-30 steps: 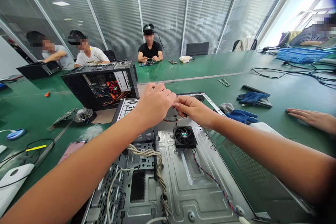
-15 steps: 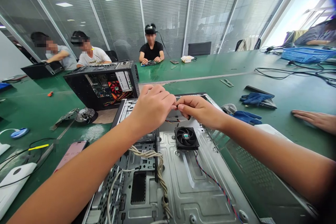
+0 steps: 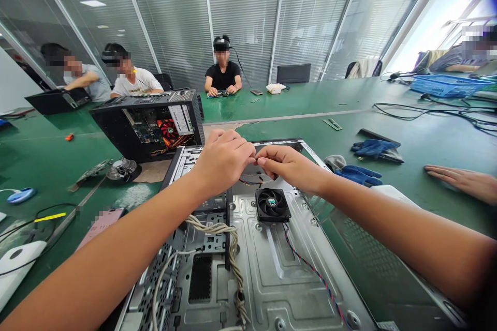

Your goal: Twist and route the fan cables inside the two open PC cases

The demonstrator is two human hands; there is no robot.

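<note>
An open metal computer case [image 3: 295, 279] lies flat before me. Above its far end, my left hand [image 3: 225, 160] and my right hand [image 3: 285, 165] meet with fingers pinched together. What they pinch is small and dark, and mostly hidden by the fingers. Just below my hands, a black cooling fan [image 3: 273, 206] rests on the case floor, its twisted red-and-blue cable [image 3: 310, 265] trailing toward me. A bundle of twisted beige wires [image 3: 234, 251] runs along the case's left part. Several thin coloured wires [image 3: 250, 182] show beneath my fingers.
Behind the case on the left stands another computer tower [image 3: 128, 129] with a red fan. Blue gloves [image 3: 359, 175] lie to the right, near another person's hand [image 3: 462, 181]. A pink phone [image 3: 101, 222] is at left; a blue basket [image 3: 448, 85] sits far right. Several people sit around the green table [image 3: 303, 106].
The whole view has shifted slightly to the left. My two hands stay pinched together over the case, with almost no other movement.
</note>
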